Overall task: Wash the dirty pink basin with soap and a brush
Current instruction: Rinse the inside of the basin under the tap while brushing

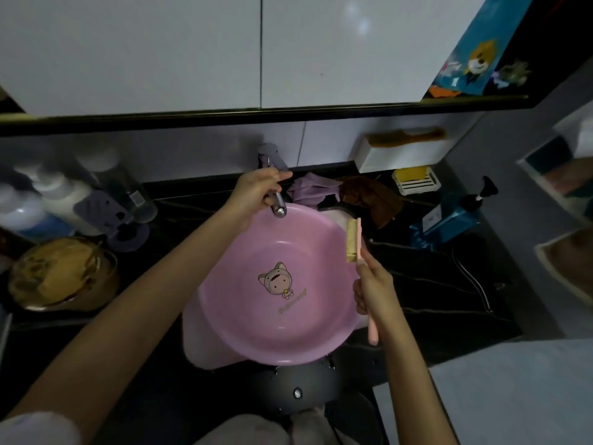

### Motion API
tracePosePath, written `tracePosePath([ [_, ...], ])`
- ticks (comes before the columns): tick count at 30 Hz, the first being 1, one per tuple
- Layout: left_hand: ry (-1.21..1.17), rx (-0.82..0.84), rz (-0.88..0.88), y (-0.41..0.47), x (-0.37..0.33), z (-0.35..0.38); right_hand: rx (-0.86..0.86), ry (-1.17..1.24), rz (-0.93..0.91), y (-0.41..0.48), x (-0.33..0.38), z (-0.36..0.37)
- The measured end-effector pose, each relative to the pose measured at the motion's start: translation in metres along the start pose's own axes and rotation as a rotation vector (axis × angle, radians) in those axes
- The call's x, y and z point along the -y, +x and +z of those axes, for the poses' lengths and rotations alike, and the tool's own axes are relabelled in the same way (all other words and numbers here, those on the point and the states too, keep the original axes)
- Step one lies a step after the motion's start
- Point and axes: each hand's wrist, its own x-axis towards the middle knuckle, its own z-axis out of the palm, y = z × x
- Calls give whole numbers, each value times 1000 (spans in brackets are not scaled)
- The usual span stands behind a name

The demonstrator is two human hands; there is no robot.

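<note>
A round pink basin with a cartoon figure printed on its bottom sits in the sink under the chrome tap. My left hand grips the tap above the basin's far rim. No water shows at the spout. At the basin's right rim my right hand holds the pink handle of a brush, whose tan bristles point up and to the left. A yellow bar of soap lies in a white slatted dish on the counter at the back right.
Bottles and a clear cup crowd the counter's left side, with a gold bowl in front of them. A purple cloth and a brown cloth lie behind the basin. A blue pump bottle stands at the right.
</note>
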Motion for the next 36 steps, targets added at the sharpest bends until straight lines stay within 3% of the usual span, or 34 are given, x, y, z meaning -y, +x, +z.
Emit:
tracePosePath([
  [6,68,-125,6,4,-4,5,56,-13,39,15,5,5],
  [11,1,-359,-131,-8,22,-1,155,-87,26,30,10,2],
  [15,-26,-268,-104,0,13,4,181,-110,18,39,12,-6],
  [19,-251,-125,-157,19,-16,21,189,-88,54,46,10,-11],
  [25,-223,-208,-124,29,-18,34,240,-69,77,56,11,-12],
  [27,-231,-317,-93,27,-10,32,244,-73,77,59,9,-12],
  [31,-506,-607,-219,17,44,27,269,-74,84,61,4,-15],
  [36,-825,-462,-448,19,101,41,310,-93,96,61,-4,-14],
])
